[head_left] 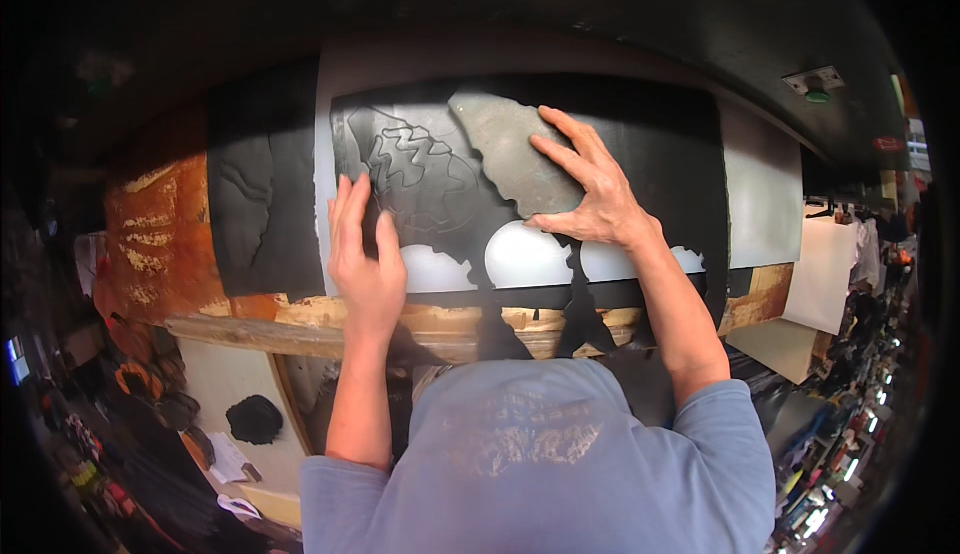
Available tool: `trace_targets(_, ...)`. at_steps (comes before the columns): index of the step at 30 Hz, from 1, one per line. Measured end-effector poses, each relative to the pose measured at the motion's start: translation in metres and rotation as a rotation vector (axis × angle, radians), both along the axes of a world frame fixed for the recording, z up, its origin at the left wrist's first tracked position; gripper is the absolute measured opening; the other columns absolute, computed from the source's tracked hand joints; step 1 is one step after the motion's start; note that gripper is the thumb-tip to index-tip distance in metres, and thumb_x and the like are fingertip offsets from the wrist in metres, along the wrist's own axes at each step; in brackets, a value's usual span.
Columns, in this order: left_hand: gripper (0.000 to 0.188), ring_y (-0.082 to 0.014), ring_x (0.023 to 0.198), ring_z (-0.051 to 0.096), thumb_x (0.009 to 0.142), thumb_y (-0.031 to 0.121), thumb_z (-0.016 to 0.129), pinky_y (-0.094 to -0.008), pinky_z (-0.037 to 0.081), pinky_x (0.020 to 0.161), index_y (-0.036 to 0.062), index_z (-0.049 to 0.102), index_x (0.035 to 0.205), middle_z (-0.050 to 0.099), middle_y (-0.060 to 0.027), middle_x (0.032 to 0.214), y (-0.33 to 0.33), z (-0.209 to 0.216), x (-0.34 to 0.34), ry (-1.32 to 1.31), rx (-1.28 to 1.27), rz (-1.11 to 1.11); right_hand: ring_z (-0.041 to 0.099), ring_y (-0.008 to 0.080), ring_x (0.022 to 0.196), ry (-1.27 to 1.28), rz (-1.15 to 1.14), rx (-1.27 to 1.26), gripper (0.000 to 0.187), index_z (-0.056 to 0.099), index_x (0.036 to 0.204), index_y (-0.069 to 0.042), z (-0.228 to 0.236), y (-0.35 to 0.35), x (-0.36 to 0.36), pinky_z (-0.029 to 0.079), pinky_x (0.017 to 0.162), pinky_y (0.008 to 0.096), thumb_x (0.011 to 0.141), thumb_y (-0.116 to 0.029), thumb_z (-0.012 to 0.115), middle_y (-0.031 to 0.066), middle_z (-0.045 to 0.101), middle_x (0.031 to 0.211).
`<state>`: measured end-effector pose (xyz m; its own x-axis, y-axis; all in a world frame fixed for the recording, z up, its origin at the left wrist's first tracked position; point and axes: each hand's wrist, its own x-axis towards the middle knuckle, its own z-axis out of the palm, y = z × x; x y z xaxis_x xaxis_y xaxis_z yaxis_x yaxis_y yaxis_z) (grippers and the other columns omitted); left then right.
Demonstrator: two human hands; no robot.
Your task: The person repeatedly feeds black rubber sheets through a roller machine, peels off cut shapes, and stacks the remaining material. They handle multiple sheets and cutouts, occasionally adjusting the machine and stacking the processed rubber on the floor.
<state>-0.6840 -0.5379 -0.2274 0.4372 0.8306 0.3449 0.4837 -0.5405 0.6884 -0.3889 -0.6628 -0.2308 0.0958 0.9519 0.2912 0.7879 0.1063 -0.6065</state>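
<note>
Pressing grey template (515, 159) flat with spread right hand (590, 194); left hand (365, 249), fingers straight, holding nothing, on black sheet (440, 204). Several outlines traced beside left fingers; sheet partly cut below both hands, remainder uncut.

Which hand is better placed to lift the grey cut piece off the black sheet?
Probably the right hand: its fingers are spread flat on the grey cut piece. The left hand lies flat lower left on the black sheet, apart from that piece.
</note>
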Motion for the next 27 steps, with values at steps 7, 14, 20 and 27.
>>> trace_targets(7, 0.007, -0.0249, 0.081, 0.073, 0.096, -0.006, 0.067, -0.0332, 0.057, 0.074, -0.0027, 0.07, 0.103, 0.075, -0.0147, 0.092, -0.097, 0.017, -0.021, -0.206, -0.163, -0.403, 0.051, 0.0453, 0.139, -0.004, -0.046, 0.071, 0.1, 0.058, 0.151, -0.009, 0.01, -0.007, -0.003, 0.048, 0.116, 0.0513, 0.062, -0.026, 0.1, 0.0276, 0.048, 0.155)
trace_targets(14, 0.023, -0.0333, 0.068, 0.064, 0.09, -0.007, 0.076, -0.0427, 0.052, 0.062, 0.0017, 0.067, 0.109, 0.066, -0.0143, 0.083, -0.102, -0.033, -0.026, -0.049, 0.168, -0.343, 0.059, 0.0075, 0.077, 0.192, -0.737, 0.746, 0.019, 0.063, 0.086, -0.002, 0.078, -0.082, 0.057, 0.051, 0.07, 0.0253, 0.104, -0.005, 0.068, 0.0007, 0.067, 0.084)
trace_targets(20, 0.023, -0.0336, 0.07, 0.063, 0.092, -0.006, 0.075, -0.0439, 0.051, 0.061, 0.0024, 0.066, 0.111, 0.066, -0.0138, 0.084, -0.097, -0.029, -0.026, -0.086, 0.266, -0.344, 0.057, 0.0146, 0.065, -0.195, -0.866, 0.617, 0.025, 0.069, 0.092, 0.001, 0.096, -0.122, 0.086, 0.048, 0.063, 0.0333, 0.106, -0.019, 0.068, 0.0083, 0.065, 0.074)
trace_targets(27, 0.027, -0.0345, 0.094, 0.067, 0.086, -0.003, 0.078, -0.0452, 0.054, 0.086, 0.0019, 0.07, 0.111, 0.071, -0.0135, 0.104, -0.131, -0.018, 0.001, -0.23, 0.352, -0.428, 0.046, 0.0033, 0.067, 0.356, -0.838, 0.28, 0.04, 0.067, 0.077, -0.001, -0.005, -0.179, -0.014, 0.039, 0.059, 0.0272, 0.106, -0.028, 0.072, -0.0041, 0.053, 0.064)
